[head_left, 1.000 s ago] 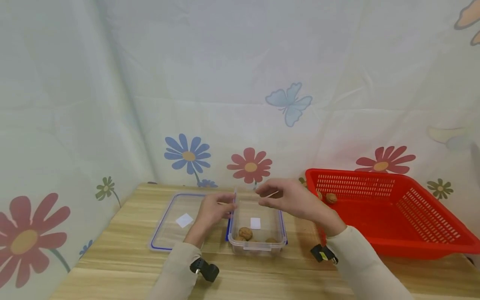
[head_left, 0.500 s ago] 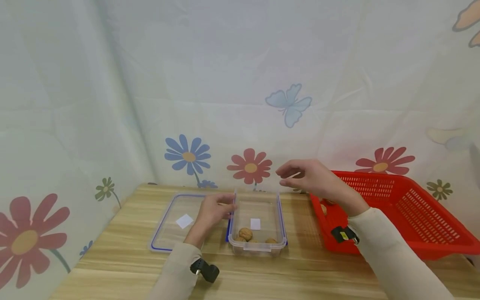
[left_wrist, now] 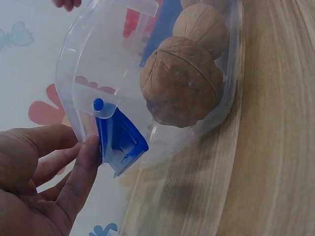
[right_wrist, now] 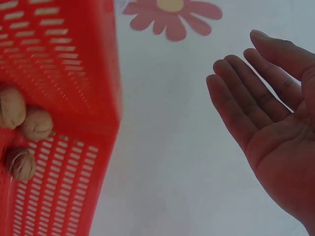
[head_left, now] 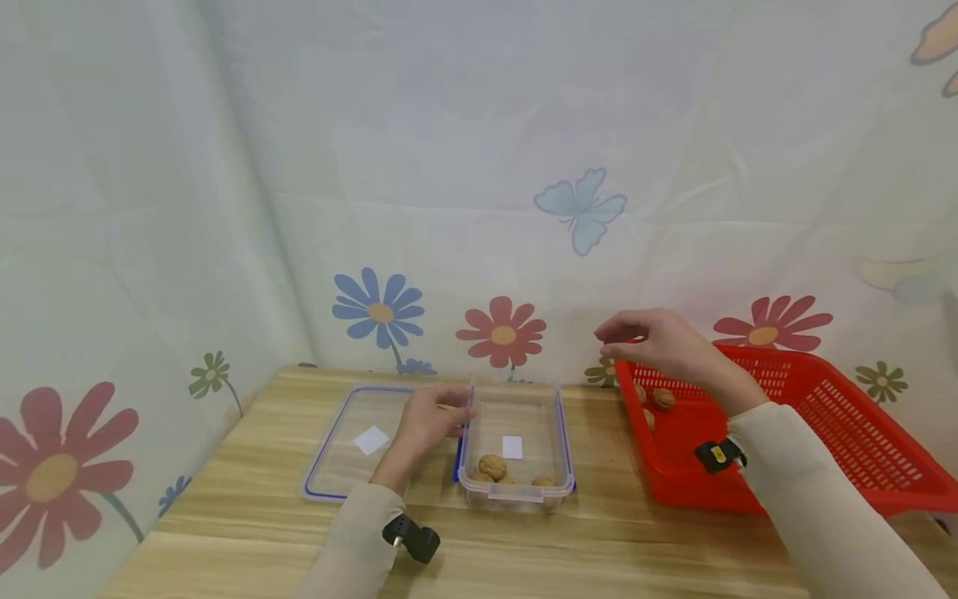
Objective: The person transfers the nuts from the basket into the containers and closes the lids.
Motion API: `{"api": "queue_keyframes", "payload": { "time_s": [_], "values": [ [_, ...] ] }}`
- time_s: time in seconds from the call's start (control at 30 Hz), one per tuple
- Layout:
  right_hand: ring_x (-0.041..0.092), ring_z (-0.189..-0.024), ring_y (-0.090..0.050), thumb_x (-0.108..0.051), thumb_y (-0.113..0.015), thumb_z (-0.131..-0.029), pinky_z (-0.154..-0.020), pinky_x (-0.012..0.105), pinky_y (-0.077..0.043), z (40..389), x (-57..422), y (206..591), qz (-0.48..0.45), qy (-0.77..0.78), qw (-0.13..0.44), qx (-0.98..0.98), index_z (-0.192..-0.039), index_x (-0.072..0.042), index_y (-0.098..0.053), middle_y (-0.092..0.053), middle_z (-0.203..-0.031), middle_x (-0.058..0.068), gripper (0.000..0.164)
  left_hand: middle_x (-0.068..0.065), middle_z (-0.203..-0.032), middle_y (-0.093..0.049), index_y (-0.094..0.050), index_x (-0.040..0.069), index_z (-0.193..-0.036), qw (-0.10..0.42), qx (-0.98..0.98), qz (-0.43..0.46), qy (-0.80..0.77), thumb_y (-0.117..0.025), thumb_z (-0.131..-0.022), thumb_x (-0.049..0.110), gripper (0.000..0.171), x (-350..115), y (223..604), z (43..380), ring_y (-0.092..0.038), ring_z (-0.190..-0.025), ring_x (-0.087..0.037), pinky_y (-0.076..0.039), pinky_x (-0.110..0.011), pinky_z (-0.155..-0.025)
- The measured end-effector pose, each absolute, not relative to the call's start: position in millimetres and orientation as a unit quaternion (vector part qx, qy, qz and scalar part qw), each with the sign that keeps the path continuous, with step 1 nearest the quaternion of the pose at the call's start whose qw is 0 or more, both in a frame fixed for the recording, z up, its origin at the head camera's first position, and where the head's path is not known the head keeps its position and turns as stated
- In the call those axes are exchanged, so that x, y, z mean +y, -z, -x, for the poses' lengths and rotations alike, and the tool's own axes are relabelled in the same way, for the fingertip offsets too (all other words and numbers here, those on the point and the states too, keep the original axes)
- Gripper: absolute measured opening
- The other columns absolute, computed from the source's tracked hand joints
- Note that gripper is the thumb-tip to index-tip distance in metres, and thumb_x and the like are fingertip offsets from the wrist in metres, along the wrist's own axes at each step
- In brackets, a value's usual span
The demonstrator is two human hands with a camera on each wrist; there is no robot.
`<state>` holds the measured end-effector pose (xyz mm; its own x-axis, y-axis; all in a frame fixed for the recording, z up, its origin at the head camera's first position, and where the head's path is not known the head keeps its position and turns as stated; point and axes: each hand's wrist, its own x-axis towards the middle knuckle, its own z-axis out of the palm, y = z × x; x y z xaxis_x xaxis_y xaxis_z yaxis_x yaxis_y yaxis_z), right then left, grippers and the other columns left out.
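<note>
Right beside the clear, blue-edged plastic lid [head_left: 348, 453], left hand [head_left: 428, 418] pinched the clear plastic box [head_left: 516, 493]; right hand [head_left: 666, 345], fingers loose, kinda blocked the red slotted plastic basket [head_left: 699, 491]

Diffuse light, wrist views dimmer.

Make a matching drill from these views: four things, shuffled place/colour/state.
Column one
1. Box
2. Basket
3. Lid
4. Latch

Column two
A. blue, on the box's side
B. flat on the table, left of the box
C. clear walls, walnuts inside
D. red, slotted walls

Pairs: 1-C, 2-D, 3-B, 4-A
</note>
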<state>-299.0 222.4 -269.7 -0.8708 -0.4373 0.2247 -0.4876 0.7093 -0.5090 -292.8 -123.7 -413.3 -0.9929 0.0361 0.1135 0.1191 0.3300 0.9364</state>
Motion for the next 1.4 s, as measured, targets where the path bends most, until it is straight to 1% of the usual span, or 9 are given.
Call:
{"api": "queue_keyframes", "payload": {
  "time_s": [0.27,0.47,0.53,0.67,0.8,0.9,1.0,1.2,1.4],
  "values": [
    [0.030,-0.112,-0.067,-0.018,-0.076,-0.100,-0.099,0.052,-0.061,311.1,249.0,276.8,-0.224,-0.292,0.028,-0.929,-0.131,-0.009,-0.072,-0.074,-0.124,0.009,0.033,-0.019,-0.115,-0.074,-0.072,-0.005,-0.128,0.037,-0.810,0.048,0.583,-0.075,-0.097,0.000,0.032,-123.7,413.7,293.5,-0.076,-0.088,-0.031,-0.068,-0.041,-0.078],
    [0.031,-0.112,-0.067,-0.022,-0.077,-0.100,-0.101,0.053,-0.060,315.7,265.1,281.2,-0.209,-0.294,0.019,-0.933,-0.134,-0.005,-0.070,-0.073,-0.127,0.012,0.039,-0.019,-0.116,-0.074,-0.072,-0.004,-0.129,0.036,-0.812,0.047,0.581,-0.075,-0.097,0.001,0.032,-121.6,413.1,294.2,-0.076,-0.088,-0.030,-0.068,-0.037,-0.076],
    [0.031,-0.112,-0.067,-0.021,-0.078,-0.099,-0.101,0.053,-0.060,315.9,271.1,282.7,-0.203,-0.291,0.021,-0.935,-0.134,-0.004,-0.069,-0.073,-0.127,0.013,0.040,-0.020,-0.117,-0.074,-0.072,-0.004,-0.129,0.035,-0.812,0.053,0.580,-0.075,-0.097,0.002,0.033,-120.6,413.6,294.8,-0.076,-0.088,-0.029,-0.068,-0.036,-0.075],
    [0.032,-0.110,-0.068,-0.016,-0.077,-0.100,-0.100,0.054,-0.060,321.2,280.2,289.5,-0.207,-0.295,0.026,-0.932,-0.133,-0.001,-0.070,-0.074,-0.124,0.014,0.037,-0.021,-0.118,-0.074,-0.072,-0.005,-0.129,0.039,-0.810,0.056,0.582,-0.076,-0.097,0.002,0.033,-122.7,415.6,294.0,-0.076,-0.087,-0.029,-0.068,-0.036,-0.075],
    [0.032,-0.110,-0.068,-0.016,-0.076,-0.100,-0.099,0.053,-0.061,328.6,287.0,300.1,-0.205,-0.301,0.017,-0.931,-0.134,0.000,-0.070,-0.074,-0.125,0.016,0.038,-0.021,-0.118,-0.074,-0.073,-0.004,-0.128,0.046,-0.811,0.047,0.582,-0.077,-0.096,0.002,0.033,-126.3,416.3,292.0,-0.076,-0.085,-0.028,-0.068,-0.036,-0.073],
    [0.032,-0.108,-0.068,-0.016,-0.076,-0.100,-0.099,0.053,-0.061,330.4,295.2,306.4,-0.188,-0.296,0.012,-0.937,-0.133,0.001,-0.070,-0.073,-0.125,0.017,0.038,-0.022,-0.118,-0.074,-0.073,-0.005,-0.127,0.044,-0.806,0.053,0.588,-0.076,-0.096,0.001,0.032,-124.3,416.9,294.1,-0.076,-0.086,-0.029,-0.068,-0.037,-0.074],
    [0.034,-0.107,-0.068,-0.014,-0.076,-0.099,-0.099,0.054,-0.061,332.3,301.7,311.7,-0.174,-0.297,0.001,-0.939,-0.132,0.002,-0.070,-0.073,-0.125,0.019,0.037,-0.022,-0.118,-0.074,-0.073,-0.005,-0.126,0.041,-0.803,0.057,0.592,-0.076,-0.096,0.000,0.031,-123.8,416.6,295.1,-0.076,-0.086,-0.028,-0.068,-0.038,-0.075],
    [0.035,-0.107,-0.067,-0.013,-0.076,-0.099,-0.099,0.056,-0.060,340.3,313.2,321.3,-0.152,-0.305,-0.031,-0.940,-0.132,0.003,-0.070,-0.071,-0.127,0.022,0.037,-0.020,-0.116,-0.075,-0.074,-0.005,-0.126,0.042,-0.806,0.050,0.589,-0.076,-0.096,0.000,0.031,-122.2,415.6,294.7,-0.076,-0.086,-0.026,-0.068,-0.035,-0.073],
    [0.039,-0.110,-0.067,-0.010,-0.076,-0.099,-0.102,0.061,-0.057,349.5,320.5,331.6,-0.139,-0.286,-0.055,-0.947,-0.133,0.004,-0.069,-0.070,-0.127,0.024,0.038,-0.020,-0.118,-0.074,-0.073,-0.004,-0.127,0.040,-0.811,0.043,0.582,-0.076,-0.097,0.002,0.031,-123.0,413.8,292.3,-0.076,-0.086,-0.026,-0.068,-0.034,-0.073]
  ]
}}
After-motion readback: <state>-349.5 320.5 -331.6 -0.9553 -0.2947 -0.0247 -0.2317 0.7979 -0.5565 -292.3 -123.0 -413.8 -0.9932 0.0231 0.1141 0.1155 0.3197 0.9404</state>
